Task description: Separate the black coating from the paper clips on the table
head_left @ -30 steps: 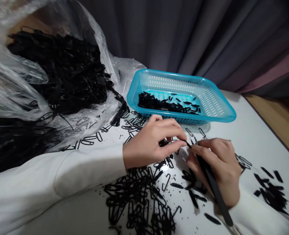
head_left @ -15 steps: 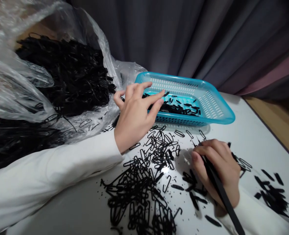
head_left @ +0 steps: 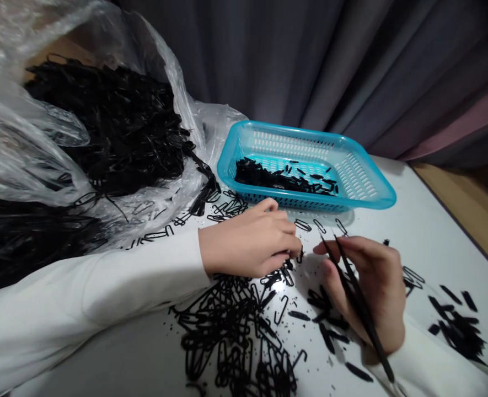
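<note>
My left hand (head_left: 256, 240) is palm down over the thin black loops on the white table, its fingers curled together near the loops' right side. Its fingertips are partly hidden, so what they hold, if anything, is unclear. My right hand (head_left: 371, 286) grips black tweezers (head_left: 362, 309), whose two tips stand apart and point up and left. Below my left hand lies a dense heap of black loops (head_left: 231, 331). Short black pieces (head_left: 326, 309) lie between that heap and my right hand. Behind my hands, a blue basket (head_left: 368, 193) holds many small black pieces.
A clear plastic bag (head_left: 189, 118) with a big mass of black strips (head_left: 119, 127) stands at the left. Another pile of black pieces (head_left: 461, 331) lies at the right. A dark curtain (head_left: 268, 60) hangs behind the table.
My left hand has moved from the basket's near left edge down and right to the loops, and its fingers have curled. The tweezers' tips have spread further apart in my right hand.
</note>
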Motion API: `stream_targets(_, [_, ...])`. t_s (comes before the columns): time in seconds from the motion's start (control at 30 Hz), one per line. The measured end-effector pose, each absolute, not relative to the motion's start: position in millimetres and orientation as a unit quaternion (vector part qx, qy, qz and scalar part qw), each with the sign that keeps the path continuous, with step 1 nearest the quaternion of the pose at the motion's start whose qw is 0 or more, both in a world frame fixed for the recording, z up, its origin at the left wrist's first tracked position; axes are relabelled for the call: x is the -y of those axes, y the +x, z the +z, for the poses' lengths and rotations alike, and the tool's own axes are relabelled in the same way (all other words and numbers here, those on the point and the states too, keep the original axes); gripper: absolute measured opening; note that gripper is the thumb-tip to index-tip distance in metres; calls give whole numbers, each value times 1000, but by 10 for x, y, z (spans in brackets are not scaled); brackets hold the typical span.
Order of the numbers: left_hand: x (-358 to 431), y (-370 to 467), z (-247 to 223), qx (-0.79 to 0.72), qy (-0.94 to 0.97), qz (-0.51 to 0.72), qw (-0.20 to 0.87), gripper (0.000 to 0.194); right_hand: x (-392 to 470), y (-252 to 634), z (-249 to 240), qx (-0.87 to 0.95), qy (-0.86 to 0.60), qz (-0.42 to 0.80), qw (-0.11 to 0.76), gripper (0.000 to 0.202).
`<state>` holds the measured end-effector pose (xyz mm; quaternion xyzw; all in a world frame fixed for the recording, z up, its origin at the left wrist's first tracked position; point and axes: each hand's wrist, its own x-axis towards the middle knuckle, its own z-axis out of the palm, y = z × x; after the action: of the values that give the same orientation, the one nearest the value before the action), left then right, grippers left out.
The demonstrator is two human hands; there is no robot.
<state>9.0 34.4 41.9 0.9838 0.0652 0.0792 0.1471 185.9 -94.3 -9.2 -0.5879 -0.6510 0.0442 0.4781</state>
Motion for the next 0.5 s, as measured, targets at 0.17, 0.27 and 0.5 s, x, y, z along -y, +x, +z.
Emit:
stream_targets(0.17, [-386,95,340,-68,982,81,157,12,896,1873,-19,697,-563,-5,443,27])
stream_targets(0.27, [-408,105,282,-72,978,99,170,11,867,1875,60,729,-539,-9,421,21])
stream_targets(0.5, [-388,148,151,-209,914,163,306,17,861,1869,86,744,-540,4,394,14])
